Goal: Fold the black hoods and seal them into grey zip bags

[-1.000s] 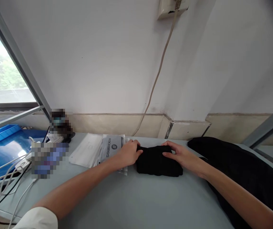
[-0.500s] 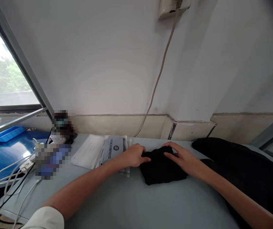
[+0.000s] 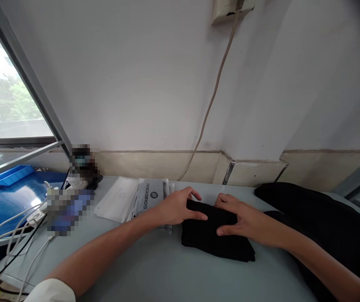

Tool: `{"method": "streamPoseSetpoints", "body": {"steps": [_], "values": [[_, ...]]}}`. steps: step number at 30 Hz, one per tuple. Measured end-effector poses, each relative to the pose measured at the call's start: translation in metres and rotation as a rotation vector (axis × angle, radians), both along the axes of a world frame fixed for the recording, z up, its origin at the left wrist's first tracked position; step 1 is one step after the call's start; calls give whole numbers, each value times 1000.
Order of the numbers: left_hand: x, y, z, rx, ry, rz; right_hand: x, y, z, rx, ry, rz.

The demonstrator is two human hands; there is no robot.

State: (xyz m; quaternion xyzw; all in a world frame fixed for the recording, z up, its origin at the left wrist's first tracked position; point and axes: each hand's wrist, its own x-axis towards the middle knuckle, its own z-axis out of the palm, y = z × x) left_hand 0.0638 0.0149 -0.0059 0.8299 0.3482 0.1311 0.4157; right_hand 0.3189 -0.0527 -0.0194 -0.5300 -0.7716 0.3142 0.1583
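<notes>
Left hand (image 3: pixel 177 208): thumb lay on folded black cloth (image 3: pixel 209 238), grip unclear; right hand (image 3: pixel 242 219): held its edge; grey table (image 3: pixel 154 268): lay beneath

A grey bench (image 3: pixel 142 272) carried a folded black cloth (image 3: pixel 208 241). Left of this cloth lay a grey packet (image 3: pixel 150 193) printed ROCKBROS, with a translucent bag (image 3: pixel 117 199) farther left and, beyond, a pixelated bluish thing (image 3: pixel 71 214). Right of the folded black cloth, a larger black cloth (image 3: pixel 321 222) lay over the bench.
</notes>
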Motion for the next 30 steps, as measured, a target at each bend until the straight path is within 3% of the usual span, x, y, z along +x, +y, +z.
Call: {"method": "streamPoseSetpoints", "body": {"steps": [3,6,10,15,20,22,25,28,30], "values": [[0,-1,-2,-62,14,-63,-6,-5,4,-41,29,-37],[0,0,-8,13,30,-48,-12,-7,1,-52,-81,-91],[-1,1,-13,56,36,-15,-14,-5,-5,69,-168,-22],[-2,-3,-8,196,-52,-14,-7,-6,-10,189,-165,4],[-5,-6,-4,312,-46,-36,-1,-6,-10,477,-339,45],[-6,-5,-7,480,-83,-71,2,-4,-7,656,-445,62],[-7,-2,-11,905,-55,-124,8,-1,-7,888,-598,38],[-7,-4,-17,1229,121,-202,12,0,-15,933,-688,60],[-7,-10,-23,1293,238,-284,12,-1,-25,885,-672,92]]}}
